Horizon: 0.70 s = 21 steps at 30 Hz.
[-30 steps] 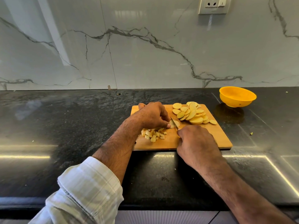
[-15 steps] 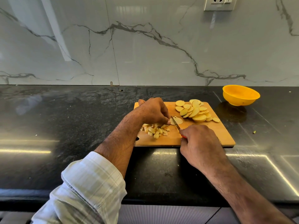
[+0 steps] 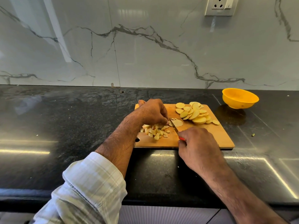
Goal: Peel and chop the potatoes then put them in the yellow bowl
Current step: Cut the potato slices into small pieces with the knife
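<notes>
Head view — knife mid-board, bowl well apart.

right hand gripping knife, potato slice

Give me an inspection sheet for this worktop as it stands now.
Surface: black stone counter, glossy, with light streaks.
Job's things: wooden board at the counter's front; slices piled at its far right; diced pieces near left; one slice under the knife; yellow bowl right of the board, apart from it, nothing seen inside.
Clutter: a small scrap on the counter right of the board.
Hands: left hand holds the slice down; right hand grips the knife's red handle.
Cables: nothing seen.
Surroundings: marble-look wall, socket upper right.
</notes>
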Each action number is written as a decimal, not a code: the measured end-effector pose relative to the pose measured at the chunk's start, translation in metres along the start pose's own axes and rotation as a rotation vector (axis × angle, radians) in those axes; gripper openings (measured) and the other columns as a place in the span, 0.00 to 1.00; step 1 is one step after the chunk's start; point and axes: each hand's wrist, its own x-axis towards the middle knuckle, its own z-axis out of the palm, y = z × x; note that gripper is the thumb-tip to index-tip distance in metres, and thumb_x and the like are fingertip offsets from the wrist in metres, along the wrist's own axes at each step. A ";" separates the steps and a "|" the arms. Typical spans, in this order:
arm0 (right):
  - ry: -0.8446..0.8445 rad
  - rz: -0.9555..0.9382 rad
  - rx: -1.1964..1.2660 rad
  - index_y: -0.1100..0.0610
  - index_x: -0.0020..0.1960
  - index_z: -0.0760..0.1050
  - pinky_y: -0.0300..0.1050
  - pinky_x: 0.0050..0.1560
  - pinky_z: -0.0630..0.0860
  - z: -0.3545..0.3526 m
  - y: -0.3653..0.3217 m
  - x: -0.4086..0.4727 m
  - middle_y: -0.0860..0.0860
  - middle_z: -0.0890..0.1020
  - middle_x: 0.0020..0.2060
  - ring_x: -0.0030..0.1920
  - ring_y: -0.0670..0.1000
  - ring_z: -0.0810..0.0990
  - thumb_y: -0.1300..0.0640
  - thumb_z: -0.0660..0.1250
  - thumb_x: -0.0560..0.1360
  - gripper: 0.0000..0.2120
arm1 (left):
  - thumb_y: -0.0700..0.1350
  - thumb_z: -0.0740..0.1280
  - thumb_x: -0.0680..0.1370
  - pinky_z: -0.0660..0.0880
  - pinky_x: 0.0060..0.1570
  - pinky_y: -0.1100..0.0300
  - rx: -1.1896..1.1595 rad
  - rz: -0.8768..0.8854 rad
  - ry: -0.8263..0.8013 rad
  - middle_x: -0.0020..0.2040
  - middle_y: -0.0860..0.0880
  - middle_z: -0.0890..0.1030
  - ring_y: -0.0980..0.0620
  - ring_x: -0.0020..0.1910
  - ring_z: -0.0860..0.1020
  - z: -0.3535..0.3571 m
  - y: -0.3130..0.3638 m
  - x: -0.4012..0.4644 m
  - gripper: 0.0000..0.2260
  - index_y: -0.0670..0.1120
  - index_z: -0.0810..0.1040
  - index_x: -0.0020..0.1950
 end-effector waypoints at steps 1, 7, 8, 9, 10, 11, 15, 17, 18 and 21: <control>-0.024 0.010 -0.004 0.48 0.64 0.81 0.42 0.50 0.79 0.001 -0.001 -0.001 0.46 0.83 0.55 0.49 0.47 0.78 0.50 0.68 0.81 0.13 | 0.53 0.79 0.75 0.56 0.71 0.38 -0.005 -0.001 -0.004 0.46 0.61 0.85 0.56 0.61 0.75 0.000 -0.001 0.001 0.03 0.56 0.88 0.43; -0.088 0.018 -0.024 0.48 0.61 0.82 0.42 0.46 0.81 0.009 -0.002 0.024 0.46 0.81 0.47 0.46 0.46 0.77 0.49 0.71 0.77 0.13 | 0.51 0.79 0.76 0.55 0.70 0.37 -0.024 -0.009 -0.025 0.47 0.61 0.85 0.55 0.61 0.76 0.000 0.001 0.001 0.03 0.56 0.88 0.43; -0.088 0.017 -0.012 0.48 0.60 0.83 0.42 0.46 0.81 0.010 -0.002 0.029 0.45 0.81 0.46 0.45 0.46 0.78 0.49 0.72 0.77 0.13 | 0.51 0.79 0.76 0.55 0.69 0.38 -0.019 -0.006 -0.025 0.47 0.62 0.85 0.56 0.61 0.75 0.001 0.001 0.001 0.03 0.56 0.88 0.42; -0.081 0.016 0.001 0.49 0.60 0.83 0.41 0.45 0.80 0.011 -0.002 0.031 0.45 0.81 0.46 0.45 0.46 0.78 0.49 0.71 0.77 0.12 | 0.52 0.79 0.76 0.56 0.68 0.38 -0.013 0.000 -0.023 0.48 0.62 0.85 0.56 0.60 0.75 0.001 0.000 0.001 0.03 0.56 0.88 0.43; -0.062 0.010 0.016 0.49 0.60 0.83 0.40 0.45 0.80 0.011 -0.001 0.032 0.45 0.82 0.46 0.44 0.45 0.78 0.49 0.71 0.78 0.12 | 0.52 0.78 0.76 0.57 0.68 0.39 -0.004 0.010 -0.018 0.48 0.62 0.85 0.57 0.60 0.75 0.001 -0.001 0.001 0.03 0.56 0.88 0.43; -0.040 0.003 0.031 0.49 0.59 0.83 0.38 0.43 0.79 0.009 0.001 0.029 0.44 0.82 0.45 0.43 0.44 0.78 0.49 0.70 0.79 0.11 | 0.53 0.78 0.76 0.57 0.67 0.40 0.009 0.023 -0.008 0.48 0.62 0.85 0.57 0.59 0.75 0.002 -0.002 0.001 0.03 0.56 0.88 0.43; 0.046 0.012 0.052 0.47 0.63 0.83 0.36 0.44 0.76 -0.004 0.020 0.004 0.45 0.84 0.51 0.43 0.42 0.78 0.49 0.70 0.80 0.12 | 0.56 0.77 0.76 0.58 0.68 0.40 0.023 0.077 0.095 0.50 0.63 0.83 0.58 0.59 0.74 0.001 -0.004 0.000 0.04 0.57 0.87 0.46; 0.067 0.075 0.093 0.47 0.65 0.82 0.41 0.47 0.81 -0.009 0.033 -0.004 0.47 0.85 0.56 0.47 0.45 0.81 0.50 0.71 0.79 0.14 | 0.57 0.76 0.77 0.58 0.69 0.39 -0.002 0.090 0.158 0.51 0.63 0.83 0.57 0.60 0.75 0.001 -0.004 0.001 0.05 0.57 0.86 0.47; 0.067 0.112 0.112 0.46 0.65 0.82 0.43 0.48 0.82 -0.009 0.037 -0.006 0.47 0.85 0.57 0.48 0.47 0.82 0.49 0.72 0.78 0.15 | 0.57 0.76 0.77 0.58 0.69 0.39 -0.008 0.088 0.184 0.52 0.63 0.83 0.57 0.60 0.75 0.002 -0.004 0.001 0.05 0.57 0.86 0.48; 0.045 0.185 0.149 0.45 0.64 0.82 0.44 0.49 0.84 -0.005 0.043 -0.008 0.47 0.85 0.55 0.50 0.47 0.83 0.49 0.73 0.78 0.15 | 0.59 0.74 0.78 0.56 0.69 0.41 -0.002 0.064 0.220 0.55 0.62 0.84 0.55 0.63 0.76 0.001 -0.005 0.001 0.07 0.57 0.86 0.50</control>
